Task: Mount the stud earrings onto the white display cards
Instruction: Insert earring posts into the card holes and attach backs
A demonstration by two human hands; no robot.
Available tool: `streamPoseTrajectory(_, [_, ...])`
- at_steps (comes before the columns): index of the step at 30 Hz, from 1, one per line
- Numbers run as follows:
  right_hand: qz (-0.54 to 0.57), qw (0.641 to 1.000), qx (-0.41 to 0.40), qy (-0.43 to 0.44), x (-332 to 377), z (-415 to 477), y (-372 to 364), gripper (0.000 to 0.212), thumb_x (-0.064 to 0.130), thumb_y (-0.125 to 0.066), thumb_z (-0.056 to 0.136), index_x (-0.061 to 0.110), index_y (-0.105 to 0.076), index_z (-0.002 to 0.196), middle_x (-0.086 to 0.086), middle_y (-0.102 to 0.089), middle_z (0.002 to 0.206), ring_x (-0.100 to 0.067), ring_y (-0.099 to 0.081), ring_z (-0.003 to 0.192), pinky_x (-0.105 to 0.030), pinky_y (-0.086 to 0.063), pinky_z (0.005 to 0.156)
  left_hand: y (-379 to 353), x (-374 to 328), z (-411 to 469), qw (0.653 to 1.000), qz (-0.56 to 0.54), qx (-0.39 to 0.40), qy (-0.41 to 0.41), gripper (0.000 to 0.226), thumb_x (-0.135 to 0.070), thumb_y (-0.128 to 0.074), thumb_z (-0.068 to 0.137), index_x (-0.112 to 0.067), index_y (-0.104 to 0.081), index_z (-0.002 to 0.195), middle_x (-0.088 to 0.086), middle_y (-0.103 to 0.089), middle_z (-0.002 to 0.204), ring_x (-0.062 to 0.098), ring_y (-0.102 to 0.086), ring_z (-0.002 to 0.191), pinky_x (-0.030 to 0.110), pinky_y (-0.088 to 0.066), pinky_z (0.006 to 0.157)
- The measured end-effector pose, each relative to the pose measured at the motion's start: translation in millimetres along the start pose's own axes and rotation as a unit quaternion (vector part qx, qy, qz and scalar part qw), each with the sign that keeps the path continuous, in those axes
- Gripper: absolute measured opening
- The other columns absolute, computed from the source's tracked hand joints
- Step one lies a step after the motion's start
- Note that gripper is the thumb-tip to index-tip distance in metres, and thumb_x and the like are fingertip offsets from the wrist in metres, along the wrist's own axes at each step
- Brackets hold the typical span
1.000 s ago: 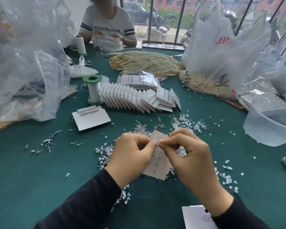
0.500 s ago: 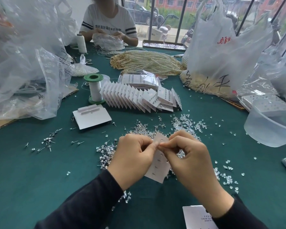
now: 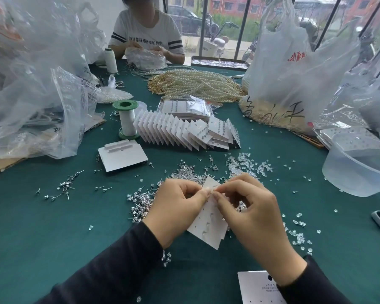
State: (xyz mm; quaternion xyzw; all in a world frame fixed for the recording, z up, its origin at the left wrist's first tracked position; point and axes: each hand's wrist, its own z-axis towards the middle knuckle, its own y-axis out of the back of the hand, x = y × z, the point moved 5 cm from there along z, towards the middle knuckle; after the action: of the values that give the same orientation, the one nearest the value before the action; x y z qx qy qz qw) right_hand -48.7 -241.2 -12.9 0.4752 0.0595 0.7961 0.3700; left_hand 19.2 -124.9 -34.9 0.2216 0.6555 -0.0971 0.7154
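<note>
Steeper tilt on the card (image 3: 208,224) than a second ago: lower corner has dropped toward the wearer and both hands have closed in on its upper edge. Green tabletop (image 3: 53,238), littered. Fanned row of filled cards (image 3: 173,130) on the far side, well apart from the work. Grip of the left hand (image 3: 176,207) pinches the card's upper edge. Grip of the right hand (image 3: 250,211) is pinched at the same edge, tips almost touching the left's; whatever piece lies between them is too small to tell. The card is held off the cloth, above the stud heap (image 3: 140,200), with clear backs (image 3: 244,165) just beyond. A few clear bumps on its near face, several holes look bare. Judgement: one piece being seated in the top row, card far from full.
</note>
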Motion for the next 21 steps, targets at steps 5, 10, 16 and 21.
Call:
streamPoseTrajectory(5, [0.000, 1.000, -0.008, -0.009, -0.4, 0.4, -3.9, 0.015, 0.002, -0.072, 0.075, 0.014, -0.065, 0.071, 0.004, -0.057, 0.073, -0.010, -0.052, 0.062, -0.014, -0.040, 0.056, 2.4, -3.8, 0.3, 0.998, 0.043, -0.006, -0.034, 0.028, -0.012, -0.061, 0.083, 0.000, -0.063, 0.058, 0.009, -0.050, 0.053, 0.015, -0.040, 0.051, 0.026, -0.032, 0.050])
streamPoseTrajectory(10, [-0.014, 1.000, -0.005, 0.015, 2.6, -1.0, -6.6, 0.012, 0.003, -0.070, 0.074, 0.014, -0.066, 0.070, 0.007, -0.056, 0.072, -0.005, -0.050, 0.061, -0.009, -0.038, 0.057, 4.9, -11.4, -3.5, 0.988, 0.121, -0.028, -0.091, 0.033, -0.014, -0.060, 0.084, 0.007, -0.059, 0.059, 0.006, -0.040, 0.049, 0.008, -0.030, 0.044, 0.017, -0.025, 0.044])
streamPoseTrajectory(16, [-0.016, 1.000, 0.004, 0.022, 5.9, -0.5, -6.3, 0.009, 0.004, -0.072, 0.073, 0.012, -0.070, 0.071, 0.007, -0.059, 0.071, -0.008, -0.054, 0.060, -0.014, -0.043, 0.055, 6.4, -14.0, -4.9, 0.989, 0.115, -0.038, -0.089, 0.037, -0.012, -0.059, 0.085, 0.008, -0.053, 0.055, 0.007, -0.038, 0.048, 0.008, -0.030, 0.044, 0.015, -0.024, 0.043])
streamPoseTrajectory(21, [0.030, 0.999, 0.015, -0.015, 3.5, -0.7, -1.0, 0.006, 0.007, -0.071, 0.074, 0.013, -0.071, 0.072, 0.004, -0.062, 0.073, -0.014, -0.058, 0.063, -0.023, -0.048, 0.056, 5.3, -14.5, -4.7, 0.988, 0.127, -0.032, -0.081, 0.038, -0.015, -0.059, 0.085, 0.002, -0.055, 0.051, 0.000, -0.037, 0.044, 0.007, -0.030, 0.041, 0.015, -0.024, 0.043])
